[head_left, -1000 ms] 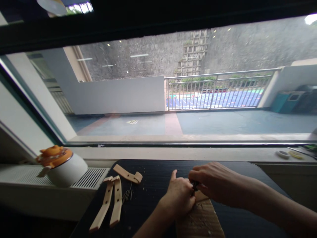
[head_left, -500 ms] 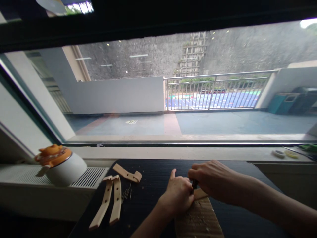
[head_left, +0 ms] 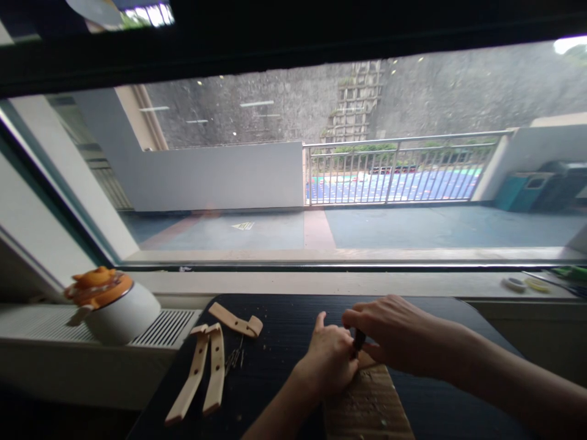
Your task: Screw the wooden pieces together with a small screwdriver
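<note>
A wide window fills the wall, showing a grey terrace, metal railing and daylight.

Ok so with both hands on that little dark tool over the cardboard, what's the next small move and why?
Probably keep the left hand pressing the piece down and work the dark tool in the right hand a little further. Both hands meet at the far end of the cardboard sheet, which is strewn with shavings, and the piece itself is hidden under them.

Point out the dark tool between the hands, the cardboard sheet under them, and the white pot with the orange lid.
dark tool (head_left: 358, 340), head view, on its shaft below the right fingers.
cardboard sheet (head_left: 371, 406), head view, on its bare ribbed middle.
white pot (head_left: 121, 316), head view, on its white side.
</note>
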`<state>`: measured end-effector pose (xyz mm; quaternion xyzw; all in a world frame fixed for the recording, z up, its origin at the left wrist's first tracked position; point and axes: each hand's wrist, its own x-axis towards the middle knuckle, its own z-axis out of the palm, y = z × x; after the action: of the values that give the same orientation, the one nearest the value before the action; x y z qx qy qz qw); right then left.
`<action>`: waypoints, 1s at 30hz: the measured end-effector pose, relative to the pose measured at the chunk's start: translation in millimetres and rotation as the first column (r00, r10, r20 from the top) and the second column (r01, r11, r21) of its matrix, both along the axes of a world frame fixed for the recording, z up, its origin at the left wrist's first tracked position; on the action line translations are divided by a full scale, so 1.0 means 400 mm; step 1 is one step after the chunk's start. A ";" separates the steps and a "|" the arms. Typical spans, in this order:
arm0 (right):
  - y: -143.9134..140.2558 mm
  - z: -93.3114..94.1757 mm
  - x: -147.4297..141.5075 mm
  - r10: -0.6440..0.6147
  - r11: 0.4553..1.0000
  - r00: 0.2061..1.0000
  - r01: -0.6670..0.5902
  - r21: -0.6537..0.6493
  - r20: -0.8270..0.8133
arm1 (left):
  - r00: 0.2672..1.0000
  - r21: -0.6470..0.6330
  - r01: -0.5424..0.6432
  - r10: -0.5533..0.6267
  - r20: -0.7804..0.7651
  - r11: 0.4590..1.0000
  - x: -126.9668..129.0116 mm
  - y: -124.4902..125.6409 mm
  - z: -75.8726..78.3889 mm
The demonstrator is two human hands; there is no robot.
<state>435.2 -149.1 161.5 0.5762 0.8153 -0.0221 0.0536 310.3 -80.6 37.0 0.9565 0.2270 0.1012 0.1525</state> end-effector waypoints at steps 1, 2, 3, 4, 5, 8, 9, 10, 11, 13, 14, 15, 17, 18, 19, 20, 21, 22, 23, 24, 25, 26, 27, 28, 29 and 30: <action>-0.001 0.002 0.002 0.017 1.000 1.000 -0.017 -0.001 -0.006 | 1.000 0.006 -0.003 0.003 -0.002 1.000 0.001 0.000 -0.001; -0.001 0.003 0.003 0.026 1.000 1.000 -0.026 -0.001 -0.007 | 1.000 0.011 -0.003 0.003 -0.005 1.000 0.002 -0.001 -0.002; -0.001 0.003 0.004 0.026 1.000 1.000 -0.026 0.000 -0.003 | 1.000 0.014 -0.003 0.003 -0.007 1.000 0.002 -0.002 -0.003; -0.001 0.002 0.005 0.017 1.000 1.000 -0.017 -0.001 0.004 | 1.000 0.013 -0.005 0.005 -0.006 1.000 0.003 -0.002 -0.003; 0.000 0.001 0.005 0.003 1.000 1.000 -0.003 -0.002 0.010 | 1.000 0.011 -0.006 0.006 -0.004 1.000 0.003 -0.003 -0.004; 0.002 -0.003 0.002 -0.049 0.999 0.998 0.050 -0.009 0.028 | 1.000 0.001 0.003 -0.003 0.009 1.000 0.002 -0.003 -0.002; 0.002 -0.004 0.001 -0.065 0.998 0.997 0.065 -0.008 0.035 | 1.000 -0.004 0.005 -0.005 0.013 1.000 0.002 -0.003 -0.001; 0.002 -0.004 0.000 -0.076 0.997 0.996 0.076 -0.006 0.041 | 1.000 -0.007 0.007 -0.007 0.012 1.000 0.001 -0.002 0.001; 0.001 -0.002 -0.001 -0.085 0.996 0.995 0.085 -0.002 0.047 | 1.000 -0.009 0.009 -0.009 0.010 1.000 0.000 -0.002 0.002; -0.003 0.002 -0.002 -0.090 0.996 0.995 0.090 -0.002 0.050 | 1.000 -0.005 0.013 -0.013 0.003 1.000 -0.002 -0.001 0.003; -0.005 0.004 -0.001 -0.083 0.997 0.996 0.083 -0.003 0.041 | 1.000 -0.002 0.017 -0.017 0.000 1.000 -0.002 -0.001 0.003; -0.007 0.007 0.000 -0.069 0.998 0.997 0.069 -0.002 0.026 | 1.000 -0.001 0.019 -0.019 -0.001 1.000 -0.003 0.000 0.002; -0.009 0.009 0.002 -0.030 1.000 1.000 0.030 -0.004 0.002 | 1.000 -0.004 0.018 -0.018 -0.001 1.000 -0.003 0.001 -0.003; -0.009 0.009 0.004 -0.012 1.000 1.000 0.012 -0.009 0.002 | 1.000 -0.008 0.014 -0.014 -0.001 1.000 -0.002 0.001 -0.006; -0.008 0.008 0.005 0.000 1.000 1.000 0.000 -0.014 0.010 | 1.000 -0.011 0.009 -0.009 0.002 1.000 -0.001 0.002 -0.009; -0.007 0.006 0.007 0.006 1.000 1.000 -0.005 -0.018 0.025 | 1.000 -0.014 0.007 -0.007 0.005 1.000 -0.001 0.002 -0.011; -0.005 0.004 0.007 0.004 1.000 0.999 -0.003 -0.021 0.038 | 1.000 -0.017 0.006 -0.006 0.007 1.000 0.000 0.003 -0.011; -0.003 0.001 0.008 -0.005 1.000 0.999 0.006 -0.021 0.047 | 1.000 -0.018 0.007 -0.007 0.007 1.000 0.001 0.002 -0.011; -0.001 -0.001 0.008 -0.019 1.000 0.999 0.020 -0.017 0.050 | 1.000 -0.018 0.010 -0.010 0.007 1.000 0.001 0.002 -0.010; 0.001 -0.004 0.008 -0.034 0.999 0.998 0.035 -0.011 0.052 | 1.000 -0.017 0.013 -0.013 0.005 1.000 0.001 0.002 -0.008; 0.003 -0.006 0.007 -0.050 0.999 0.997 0.050 -0.009 0.055 | 1.000 -0.016 0.016 -0.016 0.003 1.000 0.001 0.001 -0.006; 0.004 -0.007 0.007 -0.063 0.998 0.996 0.064 -0.005 0.057 | 1.000 -0.019 0.018 -0.018 0.003 1.000 0.000 0.000 -0.004; 0.004 -0.008 0.006 -0.073 0.997 0.996 0.073 0.000 0.059 | 1.000 -0.023 0.019 -0.019 0.004 1.000 0.000 0.000 -0.002; 0.004 -0.008 0.005 -0.079 0.997 0.995 0.079 0.004 0.060 | 1.000 -0.027 0.019 -0.019 0.006 0.999 -0.001 0.000 0.000; 0.002 -0.006 0.004 -0.080 0.997 0.995 0.080 0.005 0.058 | 1.000 -0.031 0.019 -0.018 0.008 0.999 -0.001 0.000 0.000; 0.001 -0.004 0.004 -0.075 0.997 0.996 0.075 0.003 0.051 | 1.000 -0.031 0.018 -0.017 0.012 0.999 -0.001 0.000 0.000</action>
<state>436.7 -148.8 159.8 0.6069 0.7913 -0.0088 0.0733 309.9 -80.6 36.9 0.9554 0.2193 0.1020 0.1695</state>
